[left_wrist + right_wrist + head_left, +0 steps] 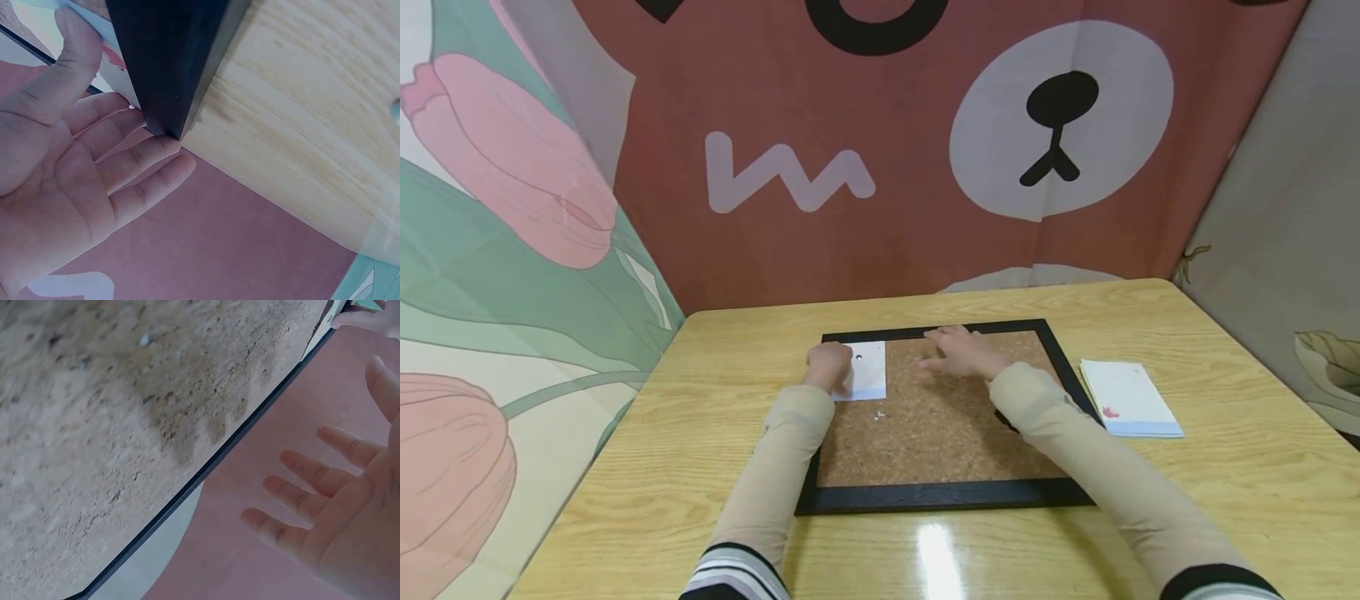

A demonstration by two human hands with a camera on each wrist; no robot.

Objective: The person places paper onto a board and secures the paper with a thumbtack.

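Note:
A black-framed cork board [925,442] lies on the table. On its upper left part is a white sheet of paper [871,377] with a blue lower band and a small dark dot near its top. My left hand [829,367] is at the sheet's left side. In the left wrist view, the thumb lies over the paper [119,78] and the extended fingers reach the black frame [169,62] at its corner. Over the board's upper middle, my right hand [966,354] is spread and holds nothing. Small whitish bits [880,414] lie on the cork below the sheet.
To the right of the board lies a stack of white sheets [1131,400] with a pink print and blue edge. A small black object [1006,421] shows partly behind the right sleeve. Printed curtains [850,250] hang behind the wooden table [700,450].

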